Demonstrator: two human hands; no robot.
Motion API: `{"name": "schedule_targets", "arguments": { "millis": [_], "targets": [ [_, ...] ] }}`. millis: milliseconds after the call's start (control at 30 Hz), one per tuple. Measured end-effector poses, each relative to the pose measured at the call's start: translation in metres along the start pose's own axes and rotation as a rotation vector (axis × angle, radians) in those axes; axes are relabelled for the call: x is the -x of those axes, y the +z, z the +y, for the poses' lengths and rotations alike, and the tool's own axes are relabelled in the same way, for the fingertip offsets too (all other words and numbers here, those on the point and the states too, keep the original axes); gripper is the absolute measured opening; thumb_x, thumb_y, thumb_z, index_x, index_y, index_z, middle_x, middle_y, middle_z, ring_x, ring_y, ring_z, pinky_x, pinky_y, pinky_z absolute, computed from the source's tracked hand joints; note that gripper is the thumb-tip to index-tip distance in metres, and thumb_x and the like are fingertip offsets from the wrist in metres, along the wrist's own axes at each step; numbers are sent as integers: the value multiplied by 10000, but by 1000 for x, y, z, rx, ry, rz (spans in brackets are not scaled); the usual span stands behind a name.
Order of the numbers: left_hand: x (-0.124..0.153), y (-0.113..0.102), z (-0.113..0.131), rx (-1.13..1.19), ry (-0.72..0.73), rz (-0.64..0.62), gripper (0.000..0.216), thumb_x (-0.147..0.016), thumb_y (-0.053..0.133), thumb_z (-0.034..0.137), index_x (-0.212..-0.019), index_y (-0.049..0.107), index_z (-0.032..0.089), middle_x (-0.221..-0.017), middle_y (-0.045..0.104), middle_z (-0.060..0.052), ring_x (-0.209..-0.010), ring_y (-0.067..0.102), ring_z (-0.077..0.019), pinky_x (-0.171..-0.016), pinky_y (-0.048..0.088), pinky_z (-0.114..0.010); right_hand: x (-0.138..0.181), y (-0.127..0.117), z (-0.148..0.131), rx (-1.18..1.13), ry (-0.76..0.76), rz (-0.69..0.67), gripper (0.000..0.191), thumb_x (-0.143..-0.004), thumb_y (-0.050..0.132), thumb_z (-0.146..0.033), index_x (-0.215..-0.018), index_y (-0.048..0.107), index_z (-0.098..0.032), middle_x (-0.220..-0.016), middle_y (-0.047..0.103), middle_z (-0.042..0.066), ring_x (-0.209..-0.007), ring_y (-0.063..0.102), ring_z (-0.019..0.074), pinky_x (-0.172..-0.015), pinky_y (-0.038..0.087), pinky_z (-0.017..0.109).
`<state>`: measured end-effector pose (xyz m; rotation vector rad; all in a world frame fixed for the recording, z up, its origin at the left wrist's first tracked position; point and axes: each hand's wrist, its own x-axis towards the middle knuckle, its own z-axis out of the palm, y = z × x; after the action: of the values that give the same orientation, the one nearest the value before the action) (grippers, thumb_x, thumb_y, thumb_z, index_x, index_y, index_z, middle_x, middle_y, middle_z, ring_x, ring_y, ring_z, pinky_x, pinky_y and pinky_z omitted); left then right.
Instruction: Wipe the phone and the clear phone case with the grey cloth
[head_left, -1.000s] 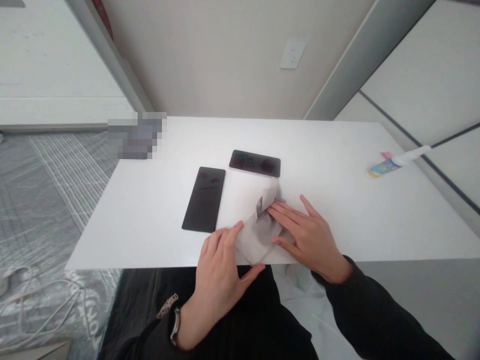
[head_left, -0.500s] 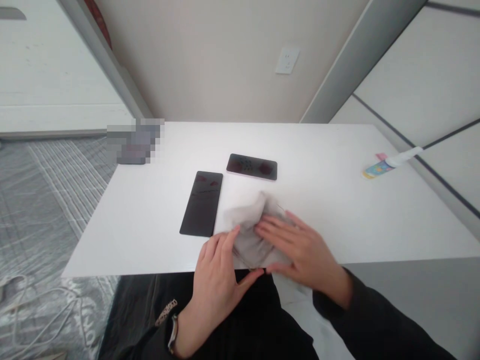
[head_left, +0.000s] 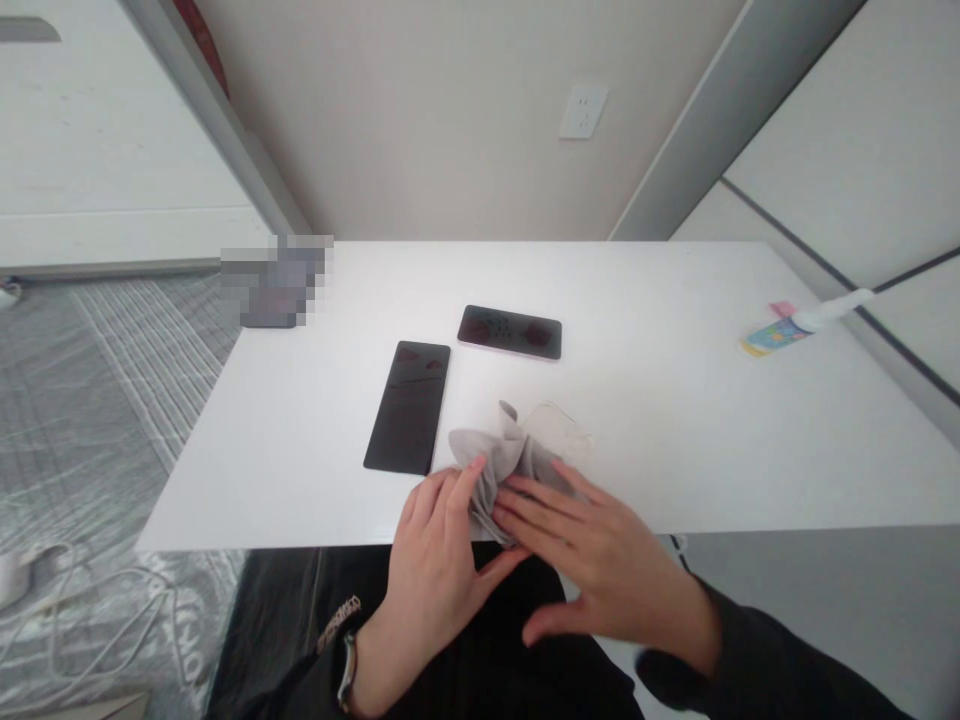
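Observation:
A crumpled grey cloth [head_left: 510, 455] lies near the front edge of the white table [head_left: 675, 430]. My left hand [head_left: 439, 560] rests at the table's edge, fingers stretched and touching the cloth's left side. My right hand [head_left: 600, 560] lies flat with fingers spread, its fingertips pressing the cloth's near side. A clear phone case or film [head_left: 562, 425] shows under the cloth's right part. Two dark phones lie beyond: one upright [head_left: 409, 405] to the left, one sideways [head_left: 510, 332] behind.
A small colourful tube with a white cap [head_left: 795, 328] lies at the table's right edge. A blurred patch [head_left: 274, 280] covers the far left corner. Cables and a white adapter [head_left: 15, 575] lie on the grey floor mat at left. A wall socket [head_left: 583, 110] is behind.
My right hand has drawn back toward me and left, bunching the cloth toward the front edge. A clear case came into view where the cloth lay. My left hand stayed put.

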<state>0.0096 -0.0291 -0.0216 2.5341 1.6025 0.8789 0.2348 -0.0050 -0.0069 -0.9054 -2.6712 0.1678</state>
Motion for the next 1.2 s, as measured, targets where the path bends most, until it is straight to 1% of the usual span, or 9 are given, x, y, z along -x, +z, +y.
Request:
{"name": "schedule_targets", "arguments": {
  "millis": [100, 233, 367, 467, 600, 733, 900, 1033, 1200],
  "targets": [
    [0, 0, 0, 15, -12, -5, 709, -1018, 456, 661, -1401, 470, 65, -1189, 713, -175, -1066, 660, -299, -899, 589, -418, -1, -2, 2, 55, 101, 31, 794, -1075, 344, -671, -1502, 526, -27, -1471, 596, 239, -1390, 565, 375, -1204, 372, 656],
    [-1, -1, 1, -24, 3, 5, 652, -1053, 403, 610, -1387, 485, 56, -1135, 718, -169, -1027, 662, -287, -870, 585, -399, -3, -3, 0, 3, -7, 23, 912, -1003, 263, -820, -1421, 625, -94, -1426, 660, 142, -1388, 582, 297, -1221, 417, 510],
    [-2, 0, 2, -35, 26, 21, 712, -1019, 438, 665, -1380, 481, 52, -1140, 718, -176, -1027, 668, -301, -868, 582, -422, -5, -3, -3, 57, 129, 54, 822, -1068, 300, -701, -1446, 589, -30, -1459, 610, 207, -1375, 586, 364, -1216, 388, 614],
    [-1, 0, 2, -44, 5, 18, 671, -1040, 407, 639, -1391, 477, 71, -1120, 719, -168, -993, 677, -296, -839, 584, -421, -6, -1, -3, -62, 8, 7, 977, -965, 331, -854, -1467, 587, -55, -1461, 614, 186, -1421, 544, 344, -1253, 373, 535],
    [-1, 0, 2, -27, 20, 29, 714, -1012, 477, 658, -1425, 445, 77, -1149, 714, -173, -1022, 677, -304, -865, 581, -433, -6, -3, 1, 15, 121, 56, 739, -1077, 322, -680, -1470, 597, -118, -1463, 626, 147, -1359, 610, 314, -1241, 384, 534],
    [-3, 0, 2, -55, 27, 34, 663, -1055, 381, 624, -1388, 481, 59, -1122, 716, -174, -1001, 669, -294, -840, 577, -418, -3, -8, -6, -68, 16, 62, 913, -983, 336, -828, -1401, 652, -80, -1373, 691, 165, -1309, 644, 319, -1157, 501, 472],
    [-4, 1, 3, -83, 46, 45, 725, -1019, 431, 675, -1358, 508, 40, -1098, 718, -162, -982, 666, -290, -851, 560, -412, -6, -17, -2, -34, 107, 182, 385, -1106, 476, -402, -1110, 759, -142, -1127, 793, 107, -1160, 721, 258, -980, 594, 414],
    [-4, 1, 3, -67, 47, 37, 687, -1039, 414, 642, -1381, 497, 53, -1117, 716, -158, -996, 669, -281, -869, 551, -399, -7, -15, 11, -53, 16, 124, 461, -1109, 429, -478, -1233, 725, -147, -1265, 743, 125, -1210, 683, 251, -1015, 586, 408],
    [-2, 2, 2, -57, 46, 20, 703, -1009, 493, 651, -1384, 487, 57, -1136, 712, -173, -1010, 673, -294, -878, 555, -408, -2, -7, 18, -3, 136, 99, 548, -1104, 406, -526, -1400, 642, -129, -1405, 662, 173, -1305, 621, 326, -1088, 531, 532]
  ]
}}
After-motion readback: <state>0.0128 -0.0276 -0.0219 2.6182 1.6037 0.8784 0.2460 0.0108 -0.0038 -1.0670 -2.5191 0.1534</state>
